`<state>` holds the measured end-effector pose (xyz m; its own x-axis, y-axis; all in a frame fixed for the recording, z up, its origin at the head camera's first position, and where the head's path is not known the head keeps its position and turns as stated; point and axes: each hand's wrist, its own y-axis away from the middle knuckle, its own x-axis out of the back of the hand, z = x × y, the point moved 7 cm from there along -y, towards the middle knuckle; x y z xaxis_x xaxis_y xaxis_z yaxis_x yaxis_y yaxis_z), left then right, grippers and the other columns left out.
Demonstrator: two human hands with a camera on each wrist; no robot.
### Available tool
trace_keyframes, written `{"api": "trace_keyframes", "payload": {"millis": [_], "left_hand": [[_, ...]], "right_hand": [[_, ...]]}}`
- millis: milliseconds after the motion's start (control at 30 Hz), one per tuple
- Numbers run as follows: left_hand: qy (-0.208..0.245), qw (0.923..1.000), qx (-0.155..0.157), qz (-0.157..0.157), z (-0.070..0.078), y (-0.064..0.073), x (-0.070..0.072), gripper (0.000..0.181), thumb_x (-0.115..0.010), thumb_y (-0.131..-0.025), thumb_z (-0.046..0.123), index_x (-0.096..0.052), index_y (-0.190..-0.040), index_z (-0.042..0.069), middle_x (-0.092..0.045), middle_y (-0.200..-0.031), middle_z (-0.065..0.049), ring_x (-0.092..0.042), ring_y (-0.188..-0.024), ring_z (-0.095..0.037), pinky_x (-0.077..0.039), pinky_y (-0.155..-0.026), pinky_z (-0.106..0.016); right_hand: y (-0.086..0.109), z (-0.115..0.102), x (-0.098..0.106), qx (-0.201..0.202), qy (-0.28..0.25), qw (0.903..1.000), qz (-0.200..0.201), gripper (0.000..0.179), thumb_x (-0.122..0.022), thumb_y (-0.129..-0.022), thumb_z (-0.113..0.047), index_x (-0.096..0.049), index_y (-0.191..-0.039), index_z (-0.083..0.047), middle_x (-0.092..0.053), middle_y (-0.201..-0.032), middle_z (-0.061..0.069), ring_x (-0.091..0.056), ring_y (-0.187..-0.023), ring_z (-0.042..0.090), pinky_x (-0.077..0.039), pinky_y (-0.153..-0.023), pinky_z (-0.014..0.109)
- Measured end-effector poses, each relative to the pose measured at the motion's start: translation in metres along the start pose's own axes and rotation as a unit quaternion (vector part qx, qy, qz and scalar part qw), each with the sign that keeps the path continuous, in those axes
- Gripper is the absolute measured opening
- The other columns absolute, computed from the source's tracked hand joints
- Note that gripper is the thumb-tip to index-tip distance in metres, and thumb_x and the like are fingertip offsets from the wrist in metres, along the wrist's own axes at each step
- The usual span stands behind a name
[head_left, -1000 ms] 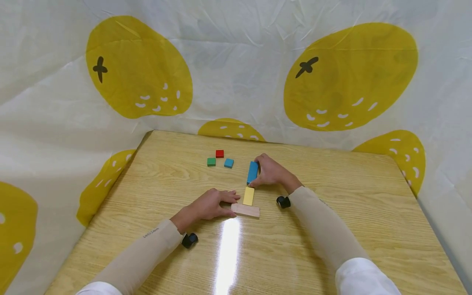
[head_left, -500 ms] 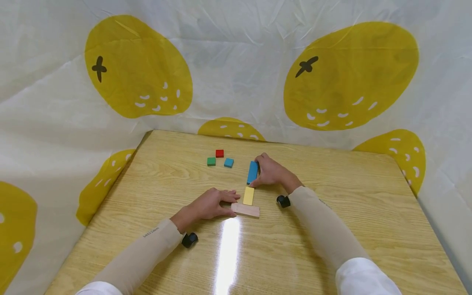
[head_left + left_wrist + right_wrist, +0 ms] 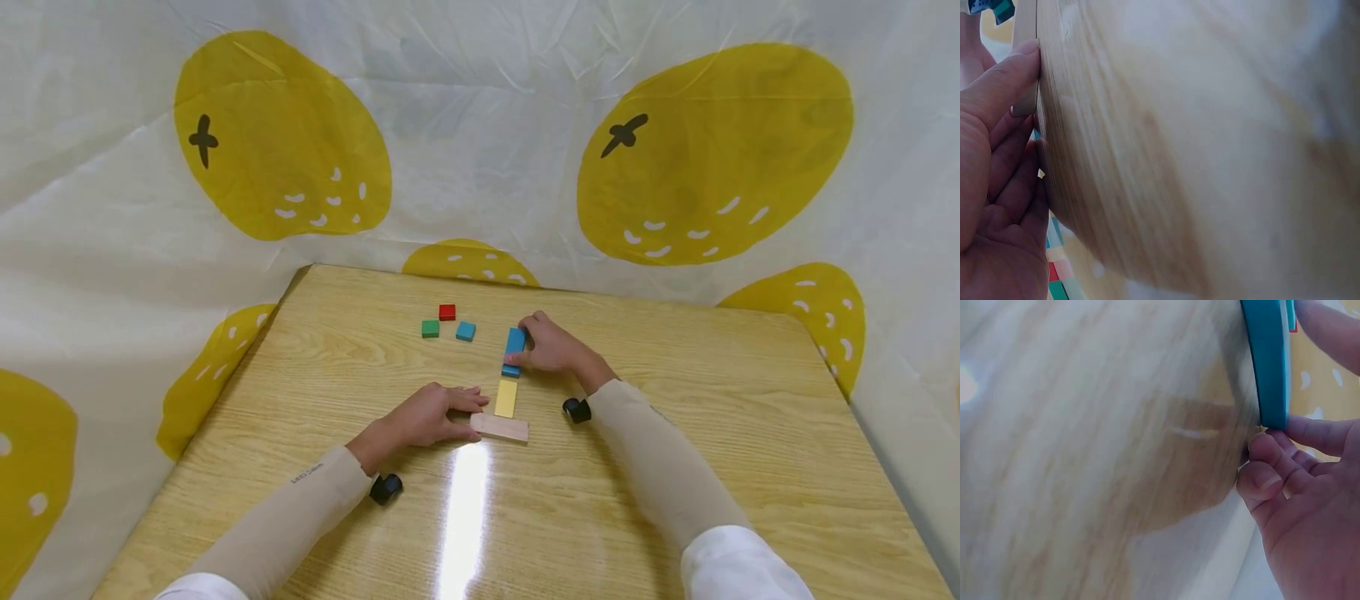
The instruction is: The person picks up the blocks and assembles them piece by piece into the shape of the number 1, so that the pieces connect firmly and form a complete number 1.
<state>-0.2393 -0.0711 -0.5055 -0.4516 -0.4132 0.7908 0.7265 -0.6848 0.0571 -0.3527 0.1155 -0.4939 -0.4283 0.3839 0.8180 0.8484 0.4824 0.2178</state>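
Note:
A plain wooden block lies flat on the table, its left end pinched between the thumb and fingers of my left hand. In the left wrist view the thumb presses the wooden block's side. Just beyond that block rests a yellow block. A long blue block lies farther back, a small gap past the yellow one. My right hand holds the blue block, thumb over its top and fingers at its far end. Some of those fingers touch the table.
Three small blocks, red, green and blue, sit left of the long blue block. A fruit-printed curtain hangs behind the table. Black wrist cameras hang below both wrists.
My right thumb has moved from the blue block's near end onto its top. The left hand and the blocks have not visibly moved.

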Motion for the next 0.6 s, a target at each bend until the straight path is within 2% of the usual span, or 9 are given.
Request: {"api": "trace_keyframes", "payload": {"millis": [600], "left_hand": [[0.009, 0.9999, 0.005, 0.002, 0.0013, 0.0006, 0.0018, 0.052, -0.079, -0.092, 0.036, -0.069, -0.139, 0.015, -0.063, -0.148, 0.005, -0.05, -0.148, -0.016, -0.043, -0.122, -0.043]], "right_hand": [[0.0017, 0.001, -0.0047, 0.004, 0.005, 1.0, 0.004, 0.084, -0.073, -0.094, -0.051, -0.044, -0.15, 0.005, -0.046, -0.141, 0.022, -0.055, -0.121, 0.033, -0.046, -0.116, 0.052]]}}
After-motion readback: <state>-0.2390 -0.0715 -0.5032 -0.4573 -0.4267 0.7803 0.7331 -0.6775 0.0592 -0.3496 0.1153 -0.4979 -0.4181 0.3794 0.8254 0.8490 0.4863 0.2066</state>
